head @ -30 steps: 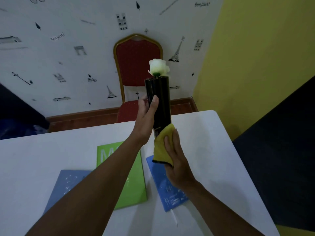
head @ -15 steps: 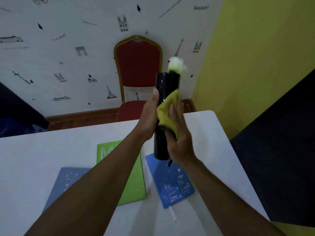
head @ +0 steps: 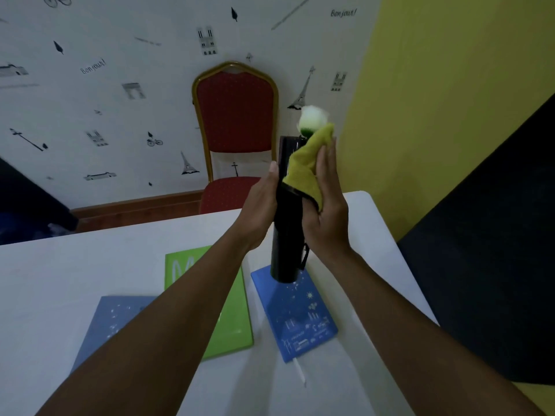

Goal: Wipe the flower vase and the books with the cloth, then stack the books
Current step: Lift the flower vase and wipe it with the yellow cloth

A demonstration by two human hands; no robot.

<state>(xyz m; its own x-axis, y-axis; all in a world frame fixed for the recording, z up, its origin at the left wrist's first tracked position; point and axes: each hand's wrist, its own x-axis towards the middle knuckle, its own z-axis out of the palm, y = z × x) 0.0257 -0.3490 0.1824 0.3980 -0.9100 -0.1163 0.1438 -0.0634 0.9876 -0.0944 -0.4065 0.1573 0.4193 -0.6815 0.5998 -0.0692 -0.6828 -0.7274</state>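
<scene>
A tall black cylindrical vase (head: pixel 285 241) with a white flower (head: pixel 310 120) in its top is held up above the white table (head: pixel 60 280), tilted slightly right. My left hand (head: pixel 259 211) grips its left side. My right hand (head: pixel 326 205) presses a yellow-green cloth (head: pixel 304 166) flat against the vase's upper right side, near the rim. Three books lie on the table below: a green one (head: pixel 234 325) in the middle, a bright blue one (head: pixel 295 316) to its right, and a pale blue one (head: pixel 111 322) at left, partly hidden by my left forearm.
A red chair with a gold frame (head: pixel 235 115) stands behind the table's far edge, against the patterned wall. A yellow wall (head: pixel 450 85) and a dark panel (head: pixel 495 250) lie to the right. The table's right edge runs close to the bright blue book.
My right hand has slid the cloth up the vase from its lower part to near the rim. The vase has shifted right and tilted a little in my left hand.
</scene>
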